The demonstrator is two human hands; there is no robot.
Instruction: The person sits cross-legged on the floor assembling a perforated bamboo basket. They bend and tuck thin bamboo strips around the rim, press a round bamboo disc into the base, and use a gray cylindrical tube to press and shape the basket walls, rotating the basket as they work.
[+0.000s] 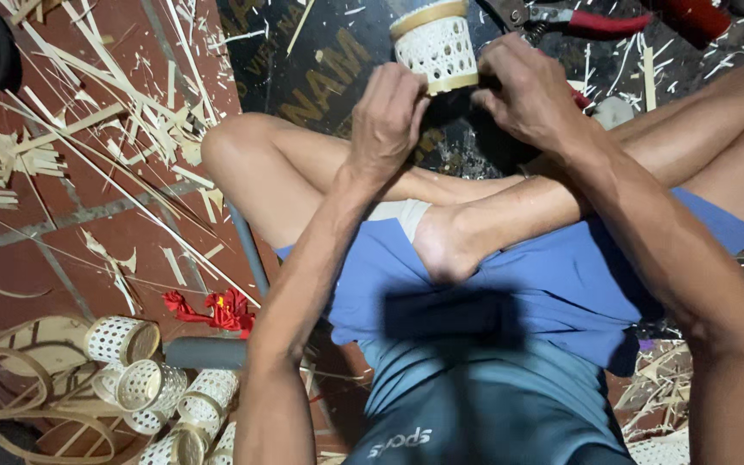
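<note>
Brick floor is lying under everything, reddish, littered with pale bamboo strips and shavings. A dark printed mat is spreading beneath the crossed bare legs at the top middle. The person is sitting cross-legged in blue shorts, looking down past the knees. A grey pipe is lying on the floor at lower left, just beside a cluster of finished woven cups, which are resting on their sides against one another, near loose bamboo hoops. A scrap of red cloth is lying near the pipe. Red-handled pruning shears are resting on the mat at the top, well apart from the cups. Left hand is curling closed, fingertips pinching at the lower edge of a small woven basket. Right hand is gripping the same basket from the other side, fingers bent around its base. The basket is standing upright between both hands, above the shins, white lattice wall with a tan rim on top.
</note>
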